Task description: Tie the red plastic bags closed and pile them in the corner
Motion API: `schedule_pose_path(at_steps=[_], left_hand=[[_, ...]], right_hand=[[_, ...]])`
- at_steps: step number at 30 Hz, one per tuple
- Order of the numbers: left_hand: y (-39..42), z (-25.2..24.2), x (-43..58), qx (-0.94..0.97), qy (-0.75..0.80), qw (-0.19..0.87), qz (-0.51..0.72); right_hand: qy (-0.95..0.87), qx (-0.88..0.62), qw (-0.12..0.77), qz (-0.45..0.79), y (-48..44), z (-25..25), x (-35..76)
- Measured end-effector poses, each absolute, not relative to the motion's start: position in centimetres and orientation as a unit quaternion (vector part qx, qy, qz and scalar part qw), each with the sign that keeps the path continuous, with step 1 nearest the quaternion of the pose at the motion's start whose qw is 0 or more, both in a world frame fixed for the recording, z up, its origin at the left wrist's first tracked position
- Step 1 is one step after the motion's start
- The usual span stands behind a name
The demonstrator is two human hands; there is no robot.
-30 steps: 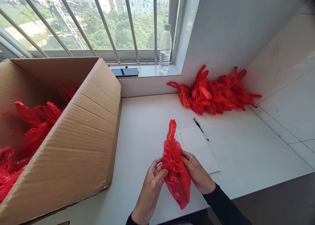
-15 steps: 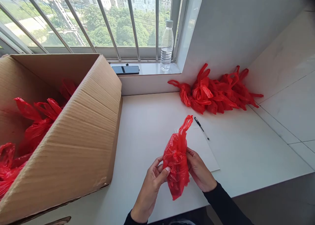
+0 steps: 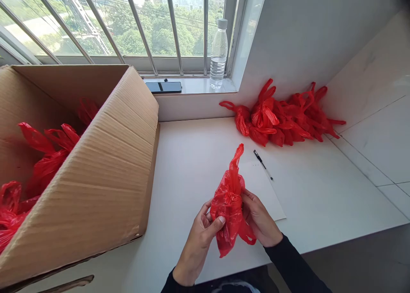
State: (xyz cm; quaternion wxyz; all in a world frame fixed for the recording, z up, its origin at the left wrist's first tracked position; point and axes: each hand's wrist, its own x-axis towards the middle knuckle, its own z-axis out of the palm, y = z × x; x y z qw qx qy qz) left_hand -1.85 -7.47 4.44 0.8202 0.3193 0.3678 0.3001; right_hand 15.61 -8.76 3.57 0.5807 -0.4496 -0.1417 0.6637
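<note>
A knotted red plastic bag (image 3: 229, 207) is held up over the front of the white table (image 3: 182, 165). My left hand (image 3: 203, 233) grips its left side, thumb pressed on the front. On the other side, my right hand (image 3: 259, 218) pinches the bag's right edge, with some fingers hidden behind it. One handle loop points up and another hangs at the lower right. What the bag contains cannot be made out. Partly behind it lies a white sheet of paper or pad (image 3: 264, 194), with a black pen (image 3: 263, 165) along its right edge.
A large open cardboard box (image 3: 109, 165) with several red bags (image 3: 51, 167) inside stands at the left. Several more tied red bags (image 3: 282, 118) are heaped against the wall. A phone (image 3: 163, 87) and a water bottle (image 3: 219, 56) rest on the windowsill.
The red bag has turned slightly in my hands, and a handle loop now shows at its lower right. Both hands keep their hold. The view has shifted a little.
</note>
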Motion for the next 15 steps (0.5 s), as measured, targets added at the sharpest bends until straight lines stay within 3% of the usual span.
schedule_pose_path(at_steps=[8,13,15], left_hand=[[-8.3,4.0,-1.9,0.350,0.354,0.817,0.291],[-9.4,5.1,-1.8,0.445,0.529,0.633,0.349],[-9.6,6.0,-1.5,0.473,0.533,0.612,0.344]], right_hand=[[-0.140,-0.456,0.575,0.665,-9.6,3.7,16.0],[-0.141,-0.526,0.531,0.649,-10.9,2.6,16.6],[-0.164,-0.571,0.498,0.632,-11.3,2.4,16.4]])
